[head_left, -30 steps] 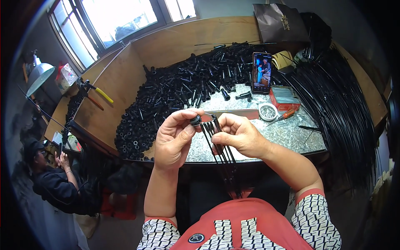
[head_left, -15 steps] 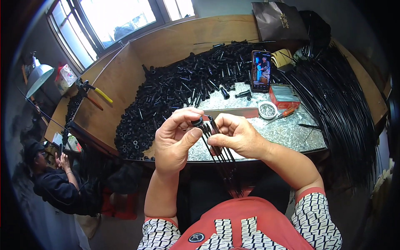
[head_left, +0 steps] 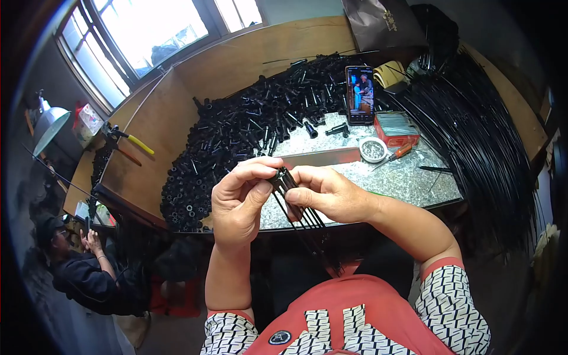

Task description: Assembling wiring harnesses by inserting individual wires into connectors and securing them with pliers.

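Black thin rods (head_left: 312, 219) are held on the near side of the phone (head_left: 360, 97); they are grasped in a bunch by the right hand (head_left: 324, 196), while a black fitting (head_left: 281, 174) at their upper ends is pinched by the left hand (head_left: 235, 204). Gold lettering (head_left: 390, 21) is borne by the brown bag (head_left: 368, 28) behind the phone. Black tubular parts (head_left: 236, 125) are heaped to the phone's left.
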{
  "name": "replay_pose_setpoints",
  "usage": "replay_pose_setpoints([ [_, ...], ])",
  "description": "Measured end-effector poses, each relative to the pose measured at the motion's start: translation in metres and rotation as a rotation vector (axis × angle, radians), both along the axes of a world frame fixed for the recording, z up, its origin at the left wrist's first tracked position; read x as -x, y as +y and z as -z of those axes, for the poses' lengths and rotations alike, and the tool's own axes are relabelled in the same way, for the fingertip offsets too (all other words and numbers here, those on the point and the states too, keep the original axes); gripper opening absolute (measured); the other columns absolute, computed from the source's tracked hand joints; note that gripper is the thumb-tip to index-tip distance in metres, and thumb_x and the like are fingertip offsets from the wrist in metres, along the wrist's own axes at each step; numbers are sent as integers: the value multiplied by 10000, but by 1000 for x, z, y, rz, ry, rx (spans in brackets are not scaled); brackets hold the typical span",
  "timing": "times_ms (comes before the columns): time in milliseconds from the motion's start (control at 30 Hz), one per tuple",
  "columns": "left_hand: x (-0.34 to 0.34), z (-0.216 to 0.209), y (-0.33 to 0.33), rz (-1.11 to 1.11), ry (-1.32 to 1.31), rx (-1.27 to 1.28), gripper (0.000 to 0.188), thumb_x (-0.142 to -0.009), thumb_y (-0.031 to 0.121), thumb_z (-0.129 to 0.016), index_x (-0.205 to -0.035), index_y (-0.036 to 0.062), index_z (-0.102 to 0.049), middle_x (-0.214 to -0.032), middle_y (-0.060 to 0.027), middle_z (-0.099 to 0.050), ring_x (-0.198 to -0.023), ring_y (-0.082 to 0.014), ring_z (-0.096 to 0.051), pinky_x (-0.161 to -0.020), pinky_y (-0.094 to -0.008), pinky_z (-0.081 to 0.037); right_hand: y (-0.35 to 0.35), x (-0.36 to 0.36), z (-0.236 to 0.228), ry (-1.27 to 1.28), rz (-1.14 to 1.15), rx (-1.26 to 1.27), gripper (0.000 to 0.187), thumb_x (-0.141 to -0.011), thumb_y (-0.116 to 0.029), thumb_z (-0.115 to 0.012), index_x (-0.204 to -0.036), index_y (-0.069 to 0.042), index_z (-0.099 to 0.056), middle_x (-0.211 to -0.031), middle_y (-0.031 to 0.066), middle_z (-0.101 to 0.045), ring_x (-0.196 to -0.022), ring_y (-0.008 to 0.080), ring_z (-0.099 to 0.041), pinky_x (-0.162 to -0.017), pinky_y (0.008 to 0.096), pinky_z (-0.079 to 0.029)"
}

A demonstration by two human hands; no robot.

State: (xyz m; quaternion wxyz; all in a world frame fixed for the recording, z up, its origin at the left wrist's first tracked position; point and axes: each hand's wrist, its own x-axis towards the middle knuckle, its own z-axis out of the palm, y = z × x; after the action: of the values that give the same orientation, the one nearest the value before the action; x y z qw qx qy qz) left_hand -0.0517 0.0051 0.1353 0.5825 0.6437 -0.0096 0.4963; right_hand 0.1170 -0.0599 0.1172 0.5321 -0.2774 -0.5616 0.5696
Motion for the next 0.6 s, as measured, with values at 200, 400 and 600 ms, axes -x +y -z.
replay_pose_setpoints([
  [200,0,-5,-4,50,29,125,194,-863,-12,-628,-1056,-27,-634,-1140,-177,-618,-1088,-224,-589,-936,-347,-480,4,-9,-1,-70,-112,32,240,-982,-246,-525,-888,-27,-559,-739,41,-618,-687,108,-594,-639,267,-480],
  [400,-2,1,6,114,35,101,313,-867,85,-659,-1160,-19,-619,-1439,-209,-337,-1189,-244,-526,-1004,-374,-435,9,-16,0,-51,-193,62,282,-964,-303,-554,-911,-26,-568,-756,53,-631,-694,130,-613,-660,273,-494],
  [600,-3,3,13,339,13,98,284,-856,50,-659,-1127,-31,-634,-1397,-229,-397,-1167,-265,-550,-991,-364,-448,11,-18,1,-64,-301,24,290,-957,-322,-561,-938,-34,-587,-791,62,-638,-731,143,-624,-690,294,-500],
])
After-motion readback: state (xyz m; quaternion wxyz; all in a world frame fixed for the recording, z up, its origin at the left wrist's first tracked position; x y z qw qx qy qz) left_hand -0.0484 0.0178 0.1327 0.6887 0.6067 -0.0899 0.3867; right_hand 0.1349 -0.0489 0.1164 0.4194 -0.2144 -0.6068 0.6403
